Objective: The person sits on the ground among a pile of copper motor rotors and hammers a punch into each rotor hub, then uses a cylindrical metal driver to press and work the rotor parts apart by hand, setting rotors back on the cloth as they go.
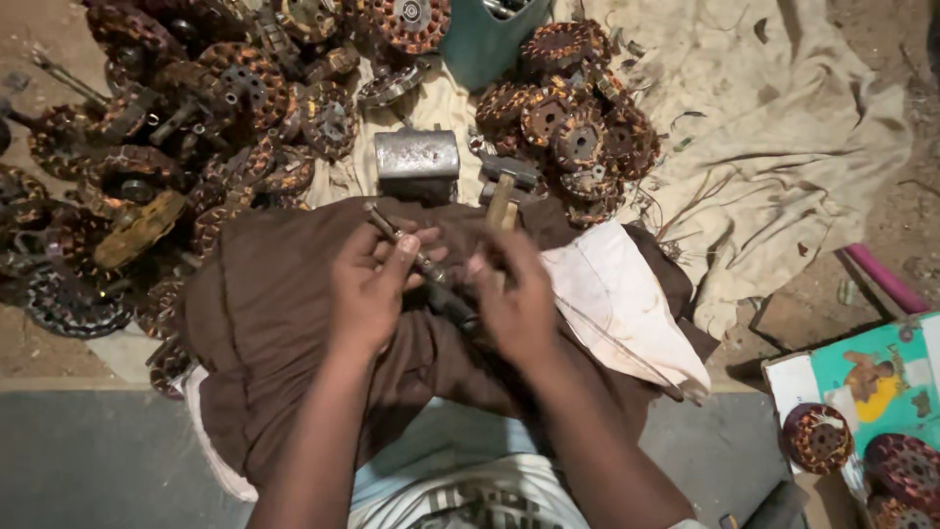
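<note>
Copper-wound motor coils heap far left (186, 118) and far right (573, 127), too tangled to count, with one metal block (417, 157) between. Over your brown-clothed lap, your left hand (370, 284) pinches one thin metal rod (397, 235); your right hand (517, 294) curls round one wooden-handled hammer (501, 201), just beside it.

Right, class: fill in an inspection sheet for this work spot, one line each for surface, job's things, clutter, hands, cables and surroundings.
Surface: brown cloth over the lap, on a dirty cream sheet.
Job's things: thin metal tool in the left hand; dark handle by the right hand.
Clutter: piles of copper-wound motor coils left and behind; metal block; hammer.
Hands: both together, fingers curled; the right's grip is hidden.
Cables: loose wire strands on the sheet.
Surroundings: teal bin, printed box.
</note>
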The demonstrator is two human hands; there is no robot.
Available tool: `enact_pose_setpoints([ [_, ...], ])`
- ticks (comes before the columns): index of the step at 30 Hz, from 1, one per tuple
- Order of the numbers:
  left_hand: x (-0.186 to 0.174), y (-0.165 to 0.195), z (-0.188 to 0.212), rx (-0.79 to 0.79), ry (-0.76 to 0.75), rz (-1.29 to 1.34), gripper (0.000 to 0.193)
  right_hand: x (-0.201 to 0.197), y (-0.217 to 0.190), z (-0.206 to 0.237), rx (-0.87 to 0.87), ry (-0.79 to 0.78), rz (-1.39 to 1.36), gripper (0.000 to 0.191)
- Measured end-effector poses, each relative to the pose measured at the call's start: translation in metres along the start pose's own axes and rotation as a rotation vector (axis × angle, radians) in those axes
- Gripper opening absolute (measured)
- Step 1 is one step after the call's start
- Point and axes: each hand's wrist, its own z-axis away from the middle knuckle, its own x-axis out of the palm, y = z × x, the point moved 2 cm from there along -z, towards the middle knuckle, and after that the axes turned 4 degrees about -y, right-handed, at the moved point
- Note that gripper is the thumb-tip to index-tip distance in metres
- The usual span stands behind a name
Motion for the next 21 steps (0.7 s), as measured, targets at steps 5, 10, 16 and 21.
enact_pose_setpoints([
  [5,0.009,0.003,0.011,0.059,-0.038,0.305,0.018,0.017,-0.035,0.009,-0.104,0.02,0.127,0.042],
  [10,0.021,-0.02,0.016,-0.06,-0.102,0.884,0.024,0.009,-0.046,-0.005,-0.135,0.034,0.124,0.034],
  [16,0.027,-0.07,-0.006,-0.176,-0.281,1.122,0.049,0.012,-0.036,-0.036,-0.411,-0.044,0.352,0.033],
  [21,-0.026,-0.096,-0.064,-0.271,-0.169,0.815,0.068,0.019,0.013,-0.09,-0.021,0.044,0.165,0.04],
])
